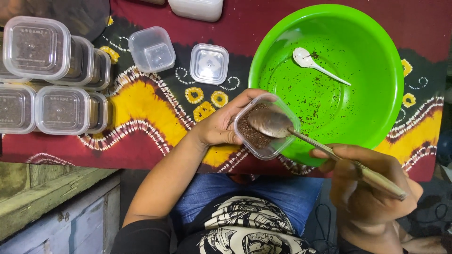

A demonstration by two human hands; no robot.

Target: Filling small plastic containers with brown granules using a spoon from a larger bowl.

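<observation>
Container (263, 134) in left grip (221, 124)

Single view, head-mounted, looking almost straight down from the wearer's own position. Close range: the wearer's lap fills the bottom edge, the patterned cloth (155, 113) on the table spans the middle. The green basin (367, 61) sits upper right, the stacked lidded tubs (52, 80) get clipped at the left edge. No second view, so nothing overlaps.

Bright even overhead light; soft shadows; spoon (270, 123) motion-blurred; lower edge dim.
</observation>
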